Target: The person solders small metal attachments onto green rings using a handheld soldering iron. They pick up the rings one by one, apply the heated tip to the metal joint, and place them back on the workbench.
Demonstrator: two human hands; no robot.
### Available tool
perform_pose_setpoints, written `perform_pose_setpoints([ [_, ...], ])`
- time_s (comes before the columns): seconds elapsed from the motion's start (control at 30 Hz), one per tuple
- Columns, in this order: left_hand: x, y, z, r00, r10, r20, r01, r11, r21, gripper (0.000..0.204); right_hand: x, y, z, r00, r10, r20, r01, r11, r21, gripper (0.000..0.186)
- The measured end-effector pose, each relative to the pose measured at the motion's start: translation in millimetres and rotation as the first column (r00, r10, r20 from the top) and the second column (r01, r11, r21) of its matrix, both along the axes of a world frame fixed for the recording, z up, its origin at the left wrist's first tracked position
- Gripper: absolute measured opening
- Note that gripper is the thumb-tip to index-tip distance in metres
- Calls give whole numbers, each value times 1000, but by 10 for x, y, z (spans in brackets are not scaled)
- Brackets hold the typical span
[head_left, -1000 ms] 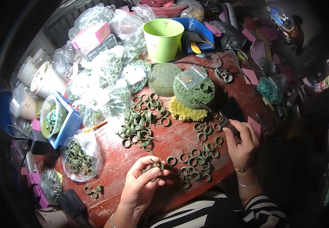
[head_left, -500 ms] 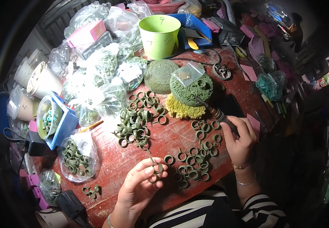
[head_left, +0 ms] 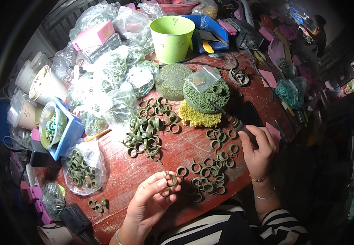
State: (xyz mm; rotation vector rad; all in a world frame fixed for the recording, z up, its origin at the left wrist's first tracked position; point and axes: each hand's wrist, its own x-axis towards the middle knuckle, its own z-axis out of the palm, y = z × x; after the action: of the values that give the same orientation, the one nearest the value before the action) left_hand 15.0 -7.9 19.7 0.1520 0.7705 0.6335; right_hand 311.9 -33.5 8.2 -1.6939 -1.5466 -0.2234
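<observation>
Near the front edge of the table, my left hand (head_left: pixel 150 200) pinches a dark green wax ring (head_left: pixel 171 180) between thumb and fingers. A thin stem on the ring points up and away. My right hand (head_left: pixel 259 149) is closed around the dark handle of a soldering-iron-like pen (head_left: pixel 235 122). Its slim metal tip touches or lies just over a round, rough green wax block (head_left: pixel 209 100), and which of the two I cannot tell. Loose green rings (head_left: pixel 208 171) lie between my hands, and a denser heap of green rings (head_left: pixel 146 130) sits beyond my left hand.
A yellow crumbly block (head_left: pixel 199 117) lies under the green one, beside a duller green round block (head_left: pixel 173 83). Behind them stands a lime-green bucket (head_left: pixel 172 43). Bagged green pieces (head_left: pixel 115 102) crowd the left, with a bag of rings (head_left: pixel 83 169) nearer me.
The pen's tip has shifted slightly at the green block. My left hand and its ring have barely moved.
</observation>
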Motion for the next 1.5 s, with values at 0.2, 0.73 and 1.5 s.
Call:
perform_pose_setpoints([
  [0.2, -32, 12, -69, 997, -5, 76, 5, 1000, -10, 30, 3, -7, 0, 1000, -11, 2, 11, 1000, -7, 22],
  [0.73, -57, 19, -53, 994, -29, 103, 29, 1000, 1, 30, -54, 14, 16, 999, -44, 26, 44, 999, -24, 21],
  [1.5, -43, 12, -38, 986, 107, 130, -78, 974, -210, 31, -305, -283, 29, 919, 389, -70, -392, 919, -31, 36],
])
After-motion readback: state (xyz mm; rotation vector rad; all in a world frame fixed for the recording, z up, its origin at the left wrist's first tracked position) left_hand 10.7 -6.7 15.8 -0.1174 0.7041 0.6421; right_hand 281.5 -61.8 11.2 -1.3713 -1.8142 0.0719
